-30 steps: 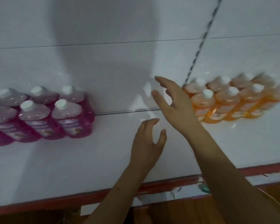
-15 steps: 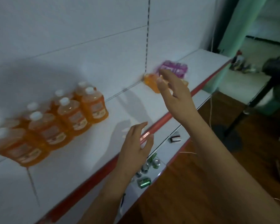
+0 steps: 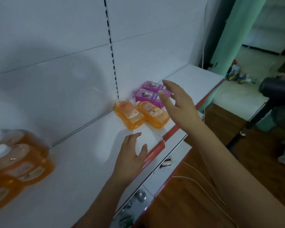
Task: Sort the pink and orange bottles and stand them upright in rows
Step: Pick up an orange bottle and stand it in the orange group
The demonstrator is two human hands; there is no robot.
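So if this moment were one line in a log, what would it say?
stage: reaching | right hand: open, over lying pink bottles | left hand: open, empty | lying orange bottles: untouched | standing orange bottles: upright

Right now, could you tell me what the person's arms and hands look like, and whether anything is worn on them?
Both forearms are bare, with no sleeves in view. The left hand and right hand wear no gloves, rings, watch or bracelets.

Single head view, close above the shelf [image 3: 82, 163], facing down and rightward along it toward the floor [image 3: 196, 203].
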